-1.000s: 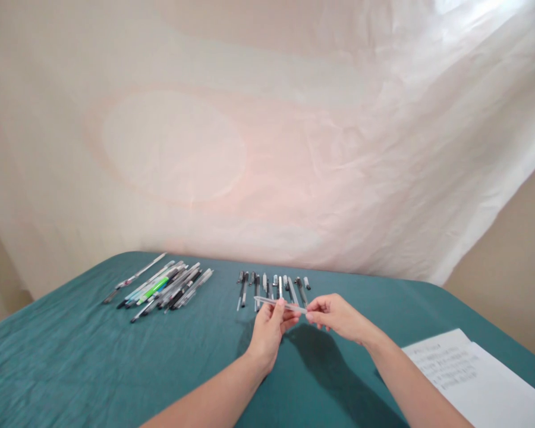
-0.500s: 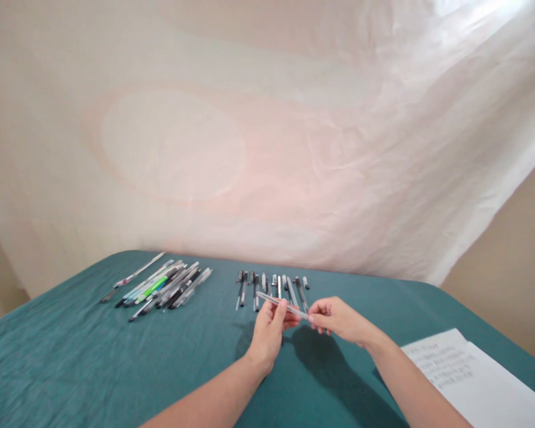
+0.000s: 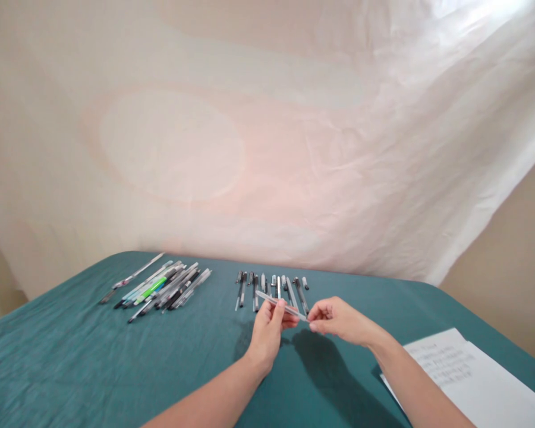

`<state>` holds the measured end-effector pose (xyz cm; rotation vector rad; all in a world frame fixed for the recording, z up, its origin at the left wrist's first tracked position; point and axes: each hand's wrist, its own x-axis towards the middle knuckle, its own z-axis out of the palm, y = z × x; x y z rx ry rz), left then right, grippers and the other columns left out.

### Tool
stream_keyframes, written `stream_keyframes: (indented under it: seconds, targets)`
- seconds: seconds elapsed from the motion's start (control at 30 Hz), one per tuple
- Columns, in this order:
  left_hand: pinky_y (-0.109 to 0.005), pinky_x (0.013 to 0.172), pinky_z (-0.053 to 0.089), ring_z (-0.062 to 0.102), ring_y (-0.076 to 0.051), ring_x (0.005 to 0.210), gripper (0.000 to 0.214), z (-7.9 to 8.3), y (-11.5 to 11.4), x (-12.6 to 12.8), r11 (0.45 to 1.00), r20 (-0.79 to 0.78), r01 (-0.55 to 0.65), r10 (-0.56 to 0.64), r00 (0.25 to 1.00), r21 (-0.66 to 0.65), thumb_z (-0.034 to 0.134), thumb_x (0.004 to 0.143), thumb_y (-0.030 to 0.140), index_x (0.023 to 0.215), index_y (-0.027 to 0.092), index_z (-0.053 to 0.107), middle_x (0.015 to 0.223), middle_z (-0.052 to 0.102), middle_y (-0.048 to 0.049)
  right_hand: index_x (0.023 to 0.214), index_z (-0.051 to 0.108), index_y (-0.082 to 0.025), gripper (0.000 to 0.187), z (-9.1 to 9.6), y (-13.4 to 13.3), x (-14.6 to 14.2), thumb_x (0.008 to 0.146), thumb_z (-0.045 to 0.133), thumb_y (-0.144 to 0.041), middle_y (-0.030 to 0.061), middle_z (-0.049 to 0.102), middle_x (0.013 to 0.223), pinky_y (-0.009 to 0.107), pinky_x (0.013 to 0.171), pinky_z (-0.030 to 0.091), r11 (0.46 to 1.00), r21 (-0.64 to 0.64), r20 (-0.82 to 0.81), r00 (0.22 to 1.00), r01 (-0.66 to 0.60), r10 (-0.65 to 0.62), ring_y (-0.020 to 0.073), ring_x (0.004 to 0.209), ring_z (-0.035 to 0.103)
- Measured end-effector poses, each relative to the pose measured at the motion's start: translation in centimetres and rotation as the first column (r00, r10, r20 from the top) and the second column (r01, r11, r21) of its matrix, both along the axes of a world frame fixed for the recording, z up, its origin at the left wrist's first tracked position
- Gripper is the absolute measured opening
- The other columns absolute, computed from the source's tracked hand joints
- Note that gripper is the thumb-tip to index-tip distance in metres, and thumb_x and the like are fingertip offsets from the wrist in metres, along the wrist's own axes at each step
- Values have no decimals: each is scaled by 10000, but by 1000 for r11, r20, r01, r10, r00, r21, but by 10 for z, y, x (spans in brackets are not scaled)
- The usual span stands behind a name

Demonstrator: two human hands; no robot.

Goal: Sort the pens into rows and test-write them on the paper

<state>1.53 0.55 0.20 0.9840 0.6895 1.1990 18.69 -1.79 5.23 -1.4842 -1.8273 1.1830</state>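
Observation:
My left hand pinches a clear pen near its middle, above the teal tablecloth. The pen slants down to the right. My right hand is closed at the pen's right tip, thumb and fingers pinched together there. Just beyond both hands lies a row of several dark and clear pens and caps.
A pile of several pens, one green, lies at the back left of the table. White printed paper sheets lie at the right front. A pale draped sheet hangs behind the table.
The pen has tilted, its right end now lower. My right hand has shifted slightly down and stays at the tip. The view has drifted a little.

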Motion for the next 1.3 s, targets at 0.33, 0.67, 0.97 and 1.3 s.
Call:
stream_keyframes:
  seconds: [0.33,0.67,0.97,1.3]
  targets:
    - [-290,583,491,574,-120,583,341,-4,7,-4,961,16,-272,273,962,-41,465,754,485,809,149,467,722,601,-32,645,657,-139,119,4,3,78,602,596,-232,18,607,566,202,463,345,997,21,328,942,70,-73,113,516,483]
    - [-201,460,399,492,-89,461,351,0,2,-4,990,-101,-137,141,985,40,457,756,495,759,146,495,577,564,3,595,591,-131,85,-41,28,74,584,577,-214,-5,549,463,194,421,355,896,47,235,867,441,-439,85,410,458]
    - [-186,431,358,475,-81,435,368,3,0,-2,996,-140,-71,79,987,58,474,739,508,756,143,520,575,567,1,627,625,-134,103,-57,37,53,606,572,-219,11,580,471,201,421,372,882,98,275,839,461,-469,109,421,505]
    - [-187,434,360,472,-82,432,357,3,0,-1,997,-154,-49,58,986,65,470,744,501,750,146,511,566,564,6,727,634,-145,146,-66,38,36,599,624,-216,25,632,563,207,466,370,898,175,283,853,403,-438,128,499,560]
